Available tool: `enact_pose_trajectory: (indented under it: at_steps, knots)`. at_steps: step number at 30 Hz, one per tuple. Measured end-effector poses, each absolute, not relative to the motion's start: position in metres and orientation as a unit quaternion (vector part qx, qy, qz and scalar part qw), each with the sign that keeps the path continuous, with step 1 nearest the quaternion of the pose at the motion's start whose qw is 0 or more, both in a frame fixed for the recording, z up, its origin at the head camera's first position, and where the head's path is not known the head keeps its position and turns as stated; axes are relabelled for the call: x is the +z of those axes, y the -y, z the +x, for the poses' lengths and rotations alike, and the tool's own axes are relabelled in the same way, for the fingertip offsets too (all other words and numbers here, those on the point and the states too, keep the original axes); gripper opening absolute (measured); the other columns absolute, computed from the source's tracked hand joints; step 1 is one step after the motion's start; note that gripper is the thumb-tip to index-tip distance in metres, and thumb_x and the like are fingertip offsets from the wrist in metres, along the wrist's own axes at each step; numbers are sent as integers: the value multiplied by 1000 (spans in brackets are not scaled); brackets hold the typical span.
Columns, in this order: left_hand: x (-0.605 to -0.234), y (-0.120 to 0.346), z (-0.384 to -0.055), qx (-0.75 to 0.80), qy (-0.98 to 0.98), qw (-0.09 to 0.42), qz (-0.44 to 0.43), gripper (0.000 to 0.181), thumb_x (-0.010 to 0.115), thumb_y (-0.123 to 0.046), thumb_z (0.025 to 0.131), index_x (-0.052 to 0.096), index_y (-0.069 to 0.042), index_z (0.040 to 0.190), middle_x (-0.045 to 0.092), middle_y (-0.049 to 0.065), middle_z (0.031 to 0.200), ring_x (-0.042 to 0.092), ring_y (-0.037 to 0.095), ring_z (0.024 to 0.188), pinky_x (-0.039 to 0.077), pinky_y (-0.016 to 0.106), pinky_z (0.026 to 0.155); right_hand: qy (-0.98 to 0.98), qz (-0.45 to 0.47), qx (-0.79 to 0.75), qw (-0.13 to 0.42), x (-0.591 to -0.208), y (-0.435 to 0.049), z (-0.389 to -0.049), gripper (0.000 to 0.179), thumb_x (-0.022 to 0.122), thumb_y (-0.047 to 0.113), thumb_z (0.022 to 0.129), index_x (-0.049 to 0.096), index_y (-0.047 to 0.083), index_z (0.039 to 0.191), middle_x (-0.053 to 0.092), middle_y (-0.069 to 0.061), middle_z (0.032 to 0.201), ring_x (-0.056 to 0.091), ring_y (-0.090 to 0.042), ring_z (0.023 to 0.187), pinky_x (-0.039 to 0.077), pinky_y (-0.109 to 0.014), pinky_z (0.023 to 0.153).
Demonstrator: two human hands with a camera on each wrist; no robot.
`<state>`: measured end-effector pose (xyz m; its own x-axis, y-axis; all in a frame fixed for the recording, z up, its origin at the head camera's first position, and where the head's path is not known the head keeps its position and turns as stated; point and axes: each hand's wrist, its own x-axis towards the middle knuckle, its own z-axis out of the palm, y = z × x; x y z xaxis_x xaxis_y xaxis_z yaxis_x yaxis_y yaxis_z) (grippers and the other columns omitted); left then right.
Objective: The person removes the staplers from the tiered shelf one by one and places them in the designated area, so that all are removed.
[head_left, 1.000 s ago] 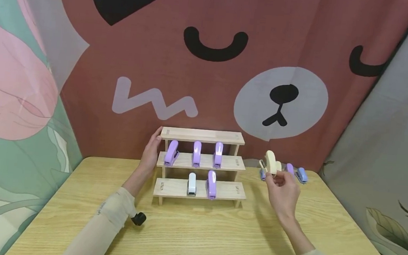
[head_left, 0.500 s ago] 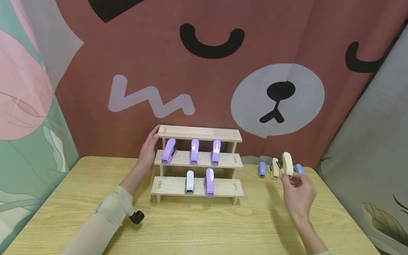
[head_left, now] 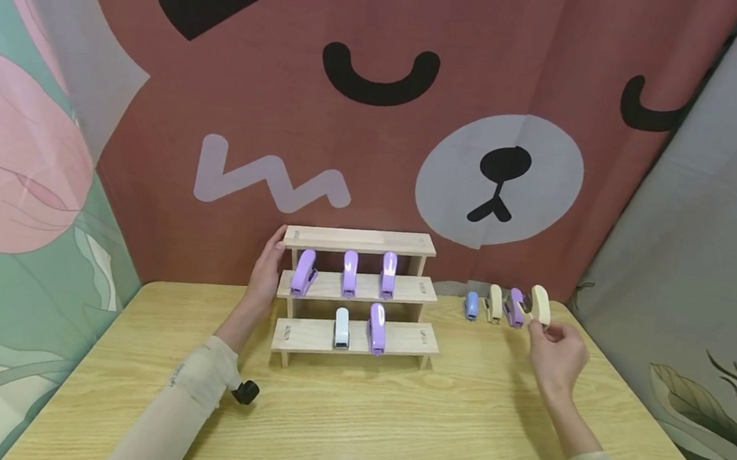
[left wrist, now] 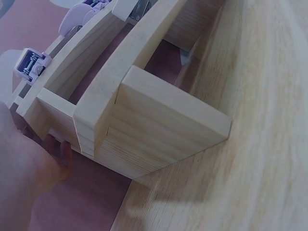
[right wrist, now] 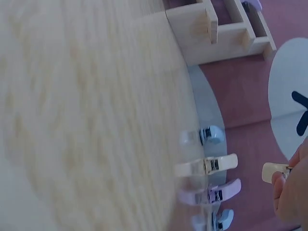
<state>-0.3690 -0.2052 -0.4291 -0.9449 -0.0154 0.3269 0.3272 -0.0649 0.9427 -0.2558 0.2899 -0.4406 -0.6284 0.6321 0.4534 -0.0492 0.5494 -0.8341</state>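
My right hand (head_left: 558, 356) pinches a cream mini stapler (head_left: 540, 306) by its lower end, above the right back of the table. The same stapler (right wrist: 275, 172) shows between fingers and thumb in the right wrist view. Beneath and left of it stand a blue stapler (head_left: 471, 306), another cream stapler (head_left: 495, 305) and a purple stapler (head_left: 515, 308). A second blue stapler (right wrist: 224, 219) appears only in the right wrist view. My left hand (head_left: 263, 279) grips the left side of a three-tier wooden rack (head_left: 361, 241), its fingers (left wrist: 61, 156) curled at the upper end panel.
Three purple staplers (head_left: 350, 273) stand on the rack's middle tier. A white stapler (head_left: 342, 328) and a purple one (head_left: 377, 329) are on the bottom tier. The wooden table (head_left: 352, 418) meets a printed curtain (head_left: 254, 103) behind the rack.
My right hand has moved right with the cream stapler, past the other cream and purple ones. My left hand stays on the rack. The head view has shifted slightly.
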Motion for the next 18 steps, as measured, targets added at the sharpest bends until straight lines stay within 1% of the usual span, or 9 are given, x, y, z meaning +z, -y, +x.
enact_pose_trajectory:
  at_steps: [5,9,14,18]
  knots:
    - [-429,205,-369,-714,679,125,-115,52,39,-46,110,34,-36,160,30,-9,163,14,19,151,8,53,119,789,-210,440,373,-448,-306,-259,22,70,17,90,73,-3,99,66,-2,76,52,1,59,42,-15,54]
    - [-428,205,-369,-711,681,129,-117,51,38,-46,110,34,-36,160,30,-10,162,15,19,151,8,52,119,794,-224,434,362,-455,-321,-262,23,68,16,91,73,-4,100,65,-1,76,50,1,60,41,-17,57]
    - [-428,204,-369,-717,675,125,-122,52,38,-45,110,34,-34,160,30,-9,163,14,18,151,8,51,119,804,-246,429,329,-460,-341,-262,29,66,18,93,71,-7,106,63,-5,79,52,-12,70,40,-26,64]
    - [-428,205,-368,-722,671,117,-118,53,39,-47,109,33,-35,160,28,-9,163,11,17,151,7,51,120,814,-252,425,306,-462,-354,-260,33,65,20,93,70,-9,110,65,-7,79,54,-23,79,40,-29,66]
